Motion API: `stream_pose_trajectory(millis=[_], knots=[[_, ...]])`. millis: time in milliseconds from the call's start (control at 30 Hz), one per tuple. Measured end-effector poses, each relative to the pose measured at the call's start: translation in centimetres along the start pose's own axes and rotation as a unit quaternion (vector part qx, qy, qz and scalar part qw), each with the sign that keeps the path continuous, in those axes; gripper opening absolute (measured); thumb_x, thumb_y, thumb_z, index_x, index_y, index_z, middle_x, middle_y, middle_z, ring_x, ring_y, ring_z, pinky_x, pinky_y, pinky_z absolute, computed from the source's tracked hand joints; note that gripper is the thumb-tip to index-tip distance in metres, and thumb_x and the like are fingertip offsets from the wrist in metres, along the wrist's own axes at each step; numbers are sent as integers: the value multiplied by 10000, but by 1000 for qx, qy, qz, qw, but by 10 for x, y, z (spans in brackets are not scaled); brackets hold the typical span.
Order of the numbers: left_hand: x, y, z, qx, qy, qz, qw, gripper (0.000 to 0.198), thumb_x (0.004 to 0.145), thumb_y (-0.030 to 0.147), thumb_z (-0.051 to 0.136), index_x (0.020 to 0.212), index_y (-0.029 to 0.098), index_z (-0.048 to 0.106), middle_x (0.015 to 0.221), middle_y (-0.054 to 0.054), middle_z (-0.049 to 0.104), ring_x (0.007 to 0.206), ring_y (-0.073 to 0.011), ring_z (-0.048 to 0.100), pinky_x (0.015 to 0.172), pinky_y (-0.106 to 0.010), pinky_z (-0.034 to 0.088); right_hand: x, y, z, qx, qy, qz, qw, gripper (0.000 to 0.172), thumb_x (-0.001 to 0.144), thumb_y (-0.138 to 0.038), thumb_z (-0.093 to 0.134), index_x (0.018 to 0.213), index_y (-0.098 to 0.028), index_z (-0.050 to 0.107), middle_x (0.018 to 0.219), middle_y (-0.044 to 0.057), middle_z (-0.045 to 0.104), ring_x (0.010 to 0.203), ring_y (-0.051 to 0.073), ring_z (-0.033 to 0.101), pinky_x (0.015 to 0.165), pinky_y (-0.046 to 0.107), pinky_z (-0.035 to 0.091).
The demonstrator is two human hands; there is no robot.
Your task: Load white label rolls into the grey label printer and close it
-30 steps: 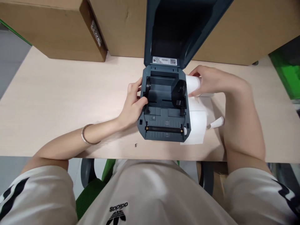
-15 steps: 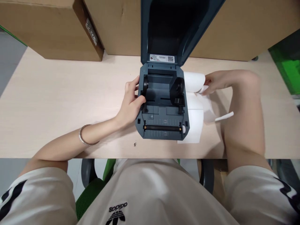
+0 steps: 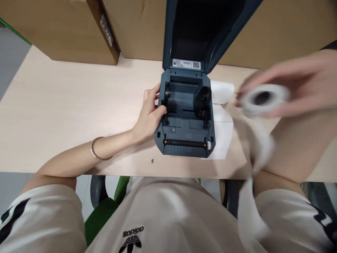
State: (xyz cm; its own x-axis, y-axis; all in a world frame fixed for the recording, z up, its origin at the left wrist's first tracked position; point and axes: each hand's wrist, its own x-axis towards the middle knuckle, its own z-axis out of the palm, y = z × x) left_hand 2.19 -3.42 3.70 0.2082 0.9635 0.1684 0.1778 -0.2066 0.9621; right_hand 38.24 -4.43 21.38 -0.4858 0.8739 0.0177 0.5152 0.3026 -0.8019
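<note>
A dark blue-grey label printer (image 3: 185, 149) is on the table with its lid (image 3: 207, 31) raised. Inside, the roll bay between two black holders has no roll in it. My left hand (image 3: 151, 114) grips the printer's left side, thumb over the rim and fingers along the outside. To the right, my right hand (image 3: 295, 88), smeared by motion, holds up a small white paper roll (image 3: 279, 93) with a dark hollow core. A loose paper strip (image 3: 250, 207) trails from it past the table edge. Another white paper roll (image 3: 223, 92) lies against the printer's right side, its unrolled sheet (image 3: 222, 131) partly under the printer.
Cardboard boxes (image 3: 139, 31) stand along the back of the table (image 3: 52, 116), one (image 3: 73, 31) nearer at the left. A tiny dark mark or scrap (image 3: 152, 161) is near the front edge. A green chair (image 3: 101, 218) shows below.
My right hand has lifted the small paper roll off the table, up and to the right, its strip now dangling. The left hand keeps its grip; the view shifted slightly.
</note>
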Motion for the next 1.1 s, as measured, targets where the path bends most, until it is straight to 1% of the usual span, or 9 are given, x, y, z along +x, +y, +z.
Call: stream_pose_trajectory(millis=[133, 267, 367, 467, 567, 667, 800, 933, 1100], knots=[[0, -1, 0, -6, -3, 0, 1000, 796, 982, 390, 792, 1751, 415, 588, 1613, -83, 637, 1623, -403, 579, 1416, -592, 546, 51, -3, 51, -146, 30, -63, 987, 320, 989, -597, 881, 1189, -351, 925, 1183, 40, 889, 1130, 337, 831, 1128, 611, 697], [0, 0, 0, 2, 1, -5, 1000, 829, 953, 369, 785, 1756, 405, 581, 1599, -89, 637, 1605, -405, 596, 1366, -578, 587, 73, 26, 89, -235, 6, -54, 970, 407, 1029, -480, 725, 1344, -293, 902, 1324, 88, 893, 1391, 385, 804, 1514, 703, 400], [0, 1, 0, 3, 0, -7, 1000, 845, 932, 357, 780, 1754, 406, 588, 1608, -88, 638, 1595, -403, 597, 1368, -579, 586, 79, 40, 95, -247, -12, -37, 968, 520, 1001, -542, 714, 1452, -330, 862, 1421, 87, 879, 1517, 393, 742, 1613, 688, 204], [0, 3, 1, -1, -5, -6, 1000, 799, 940, 375, 795, 1719, 420, 623, 1578, -80, 643, 1575, -392, 598, 1395, -581, 565, 74, 27, 86, -212, -28, -49, 976, 377, 1015, -649, 681, 1219, -396, 872, 1260, 50, 895, 1487, 399, 746, 1640, 669, 135], [0, 6, 3, -7, 1, -4, 1000, 655, 994, 409, 796, 1637, 408, 677, 1542, -72, 639, 1575, -375, 593, 1427, -568, 534, 60, -2, 74, -129, -39, -46, 990, 480, 1147, -672, 495, 981, -370, 829, 1116, 50, 889, 1272, 373, 819, 1567, 650, 380], [-1, 7, 4, -6, 2, 1, 1000, 604, 1024, 416, 782, 1620, 394, 688, 1546, -74, 638, 1590, -367, 587, 1456, -554, 509, 44, -20, 65, -62, -80, -47, 994, 624, 1202, -726, 415, 959, -374, 869, 1174, 49, 906, 1165, 345, 853, 1226, 573, 689], [0, 1, 2, 8, -9, 10, 1000, 722, 1012, 399, 765, 1719, 399, 618, 1593, -82, 644, 1595, -375, 610, 1445, -566, 531, 27, -18, 64, -152, -167, -132, 965, 401, 1176, -645, 695, 1187, -331, 943, 1316, 16, 916, 1167, 313, 869, 1090, 484, 718], [1, -6, 0, 27, -21, 19, 999, 834, 998, 364, 748, 1798, 425, 520, 1705, -77, 623, 1623, -380, 621, 1452, -572, 541, 6, -13, 79, -337, -102, -261, 899, 439, 1287, -273, 499, 1219, -240, 932, 1430, 41, 896, 1191, 257, 876, 1270, 473, 661], [0, -5, 0, 39, -24, 19, 999, 904, 962, 329, 742, 1826, 377, 479, 1777, -101, 582, 1680, -407, 594, 1464, -598, 531, -18, -17, 103, -418, -33, -269, 867, 416, 1212, -133, 496, 1149, -203, 901, 1250, 82, 910, 1024, 261, 861, 1026, 433, 735]])
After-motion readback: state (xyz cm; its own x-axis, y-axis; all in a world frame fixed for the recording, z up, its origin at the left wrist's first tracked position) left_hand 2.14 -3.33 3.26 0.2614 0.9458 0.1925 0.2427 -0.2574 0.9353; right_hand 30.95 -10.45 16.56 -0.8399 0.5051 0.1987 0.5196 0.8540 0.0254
